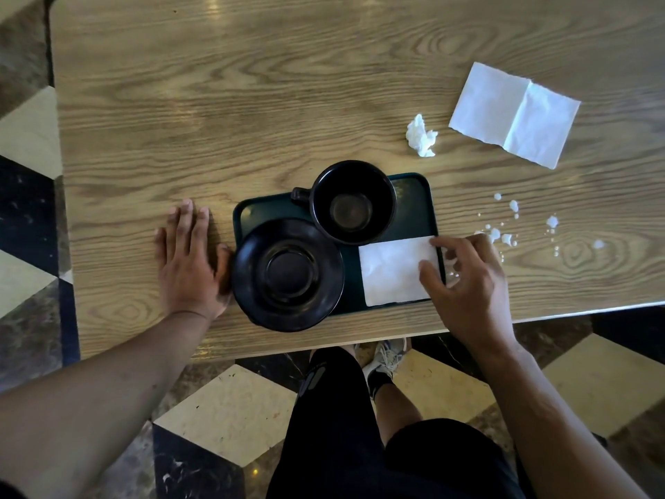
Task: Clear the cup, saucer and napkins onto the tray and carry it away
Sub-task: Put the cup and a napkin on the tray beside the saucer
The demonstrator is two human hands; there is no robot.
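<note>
Item: table clearing, part done.

Tray (430, 196): dark green, rectangular, long axis running 9 to 3 o'clock, set near the front edge of the wooden table (252, 102).

Cup (352, 201): black, empty, upright on the tray's far half, handle pointing to 9 o'clock.

Saucer (288, 275): black, at the tray's near left corner, overhanging its left and front rim; touching or almost touching the cup.

Folded napkin (392, 273): white, square, flat on the tray's right end.

Right hand (467, 279): over the tray's right rim, fingers loosely curled and spread, thumb and forefinger tips on the folded napkin's right edge. Whether it pinches the napkin or only presses it down cannot be told.

Left hand (190, 257): open, palm flat on the table, just beside the saucer at 9 o'clock, holding nothing.

Still on the table:
- Crumpled napkin (421, 135): small white wad, lying at about 11 o'clock from the right hand, beyond the tray's far right corner.
- Open napkin (514, 113): white, unfolded flat with one centre crease, long axis running from 10 to 4 o'clock, at about 1 o'clock from the right hand and well apart from it.
- White scraps (511, 225): scattered just beside the right hand at 1 to 2 o'clock.

Judgement: the right hand is much the nearer to both loose napkins; the wad is the shorter reach. The thin, limp open sheet probably needs a pinch at an edge or at the crease.
</note>
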